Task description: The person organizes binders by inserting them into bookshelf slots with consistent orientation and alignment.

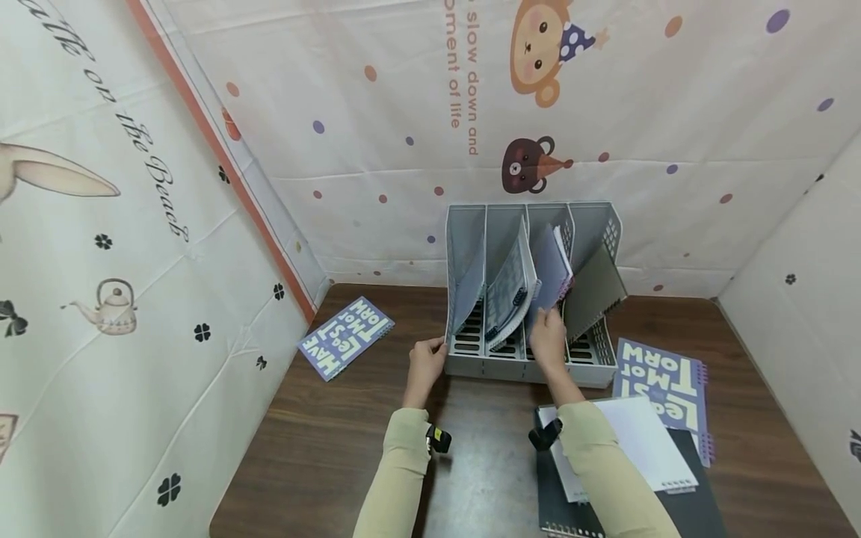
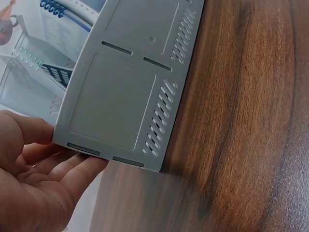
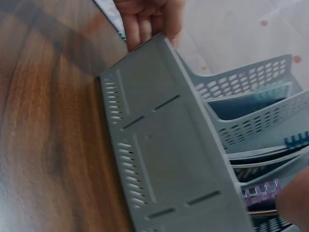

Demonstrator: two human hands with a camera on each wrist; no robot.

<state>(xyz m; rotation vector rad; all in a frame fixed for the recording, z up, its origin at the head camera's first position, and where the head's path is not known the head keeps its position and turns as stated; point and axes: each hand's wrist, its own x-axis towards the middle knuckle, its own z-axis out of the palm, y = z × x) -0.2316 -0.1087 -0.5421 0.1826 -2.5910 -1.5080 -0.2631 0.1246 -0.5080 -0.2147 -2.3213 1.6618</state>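
Observation:
A grey desktop file organizer with several upright compartments stands at the back of the table. My left hand grips its front left corner, thumb and fingers on either side of the wall in the left wrist view. My right hand holds the lower front edge of a purple spiral notebook in the compartment second from the right. In the right wrist view only part of the right hand shows, beside the purple coil. A checked notebook and an olive-grey notebook lean in neighbouring compartments.
A blue lettered notebook lies left of the organizer. At right another lettered notebook lies near a white-paged notebook on a black one, partly under the right sleeve. Printed cloth walls surround the brown wooden table.

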